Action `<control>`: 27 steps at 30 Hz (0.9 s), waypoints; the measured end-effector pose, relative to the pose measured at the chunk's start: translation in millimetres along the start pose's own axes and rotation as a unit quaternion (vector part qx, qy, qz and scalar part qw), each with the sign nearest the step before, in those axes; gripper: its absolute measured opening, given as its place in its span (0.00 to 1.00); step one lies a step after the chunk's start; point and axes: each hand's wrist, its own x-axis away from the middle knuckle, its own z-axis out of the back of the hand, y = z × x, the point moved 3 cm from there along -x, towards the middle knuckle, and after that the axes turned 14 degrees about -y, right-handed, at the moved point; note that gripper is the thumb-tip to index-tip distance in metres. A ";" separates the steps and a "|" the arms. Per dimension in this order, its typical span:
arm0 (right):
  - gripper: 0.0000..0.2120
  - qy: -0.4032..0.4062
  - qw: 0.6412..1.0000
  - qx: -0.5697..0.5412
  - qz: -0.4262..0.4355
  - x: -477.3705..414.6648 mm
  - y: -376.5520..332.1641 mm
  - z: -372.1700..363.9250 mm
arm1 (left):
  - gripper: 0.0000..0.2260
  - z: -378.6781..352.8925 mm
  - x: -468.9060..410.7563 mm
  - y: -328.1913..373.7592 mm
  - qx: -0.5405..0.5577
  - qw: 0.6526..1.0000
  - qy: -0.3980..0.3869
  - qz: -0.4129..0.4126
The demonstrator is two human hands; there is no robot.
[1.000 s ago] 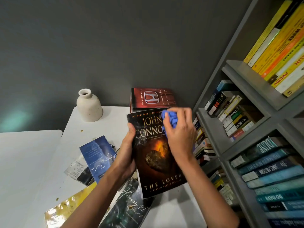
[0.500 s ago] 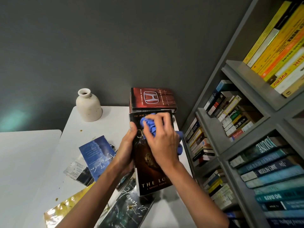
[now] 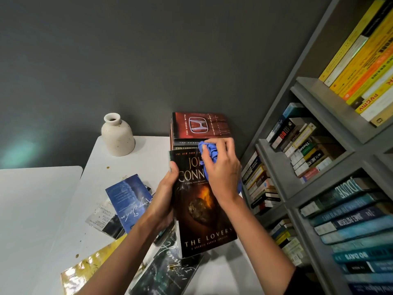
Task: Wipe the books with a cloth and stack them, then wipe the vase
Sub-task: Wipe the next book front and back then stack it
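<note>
My left hand (image 3: 164, 196) grips the left edge of a black paperback (image 3: 204, 211) with a fiery cover, held above the white table (image 3: 144, 158). A bunched blue cloth (image 3: 209, 151) is pressed on the book's top right corner by my right hand (image 3: 221, 171), whose fingers curl round it. Behind the book stands a short stack topped by a red book (image 3: 200, 125). A cream vase (image 3: 117, 135) sits at the table's back left. Loose books lie below: a blue one (image 3: 127, 201), a dark one (image 3: 168, 271) and a yellow one (image 3: 89, 271).
A grey bookshelf (image 3: 319, 145) packed with books rises along the right, close to my right arm. A dark grey wall stands behind the table. A second white table (image 3: 32, 209) adjoins on the left. Small brown spots mark the table top.
My right hand with the cloth swept left across the cover, then back to the top right. The book tilted and returned, so the title shows again.
</note>
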 end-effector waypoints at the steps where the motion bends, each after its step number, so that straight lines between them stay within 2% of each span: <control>1: 0.09 0.001 1.000 0.007 0.008 1.6 -2.4 -0.7 | 0.30 0.2 -1.1 -0.1 0.009 1.000 -0.002 -0.002; 5: 0.08 -0.061 0.992 0.002 0.112 42.7 -24.6 -11.2 | 0.33 1.4 -3.7 6.8 0.041 0.999 0.017 -0.007; 7: 0.09 -0.097 0.988 -0.014 0.115 69.8 -14.2 -15.4 | 0.35 7.4 -3.7 9.5 0.057 0.998 0.030 -0.019; 9: 0.08 -0.092 0.994 -0.029 0.043 89.2 8.1 -14.5 | 0.34 11.3 -2.7 10.8 0.078 0.994 0.046 -0.054; 12: 0.07 -0.031 0.992 -0.074 -0.102 109.4 30.3 -9.8 | 0.29 8.2 -1.3 12.1 0.100 0.987 0.057 -0.109; 16: 0.06 -0.004 0.979 -0.139 -0.148 108.9 22.1 -11.0 | 0.27 -1.0 -3.7 16.6 0.089 0.979 0.081 -0.163; 18: 0.12 0.010 0.964 -0.184 -0.194 98.6 18.2 -9.5 | 0.25 -4.1 -4.3 18.2 0.083 0.976 0.094 -0.180; 20: 0.26 -0.006 0.920 -0.260 -0.293 95.3 25.7 -13.7 | 0.25 -6.0 -4.6 19.7 0.081 0.974 0.085 -0.196; 22: 0.35 -0.063 0.830 -0.369 -0.414 98.3 36.3 -21.7 | 0.24 -7.5 -3.7 20.5 0.074 0.973 0.075 -0.204; 24: 0.31 -0.134 0.730 -0.473 -0.474 101.6 45.8 -30.7 | 0.24 -4.5 -1.4 18.8 0.063 0.976 0.078 -0.196; 25: 0.26 -0.157 0.699 -0.508 -0.478 100.9 48.0 -31.9 | 0.23 0.0 0.8 18.7 0.066 0.977 0.072 -0.187; 27: 0.22 -0.159 0.696 -0.516 -0.474 94.3 57.6 -29.6 | 0.22 12.2 7.4 24.5 0.084 0.982 0.045 -0.162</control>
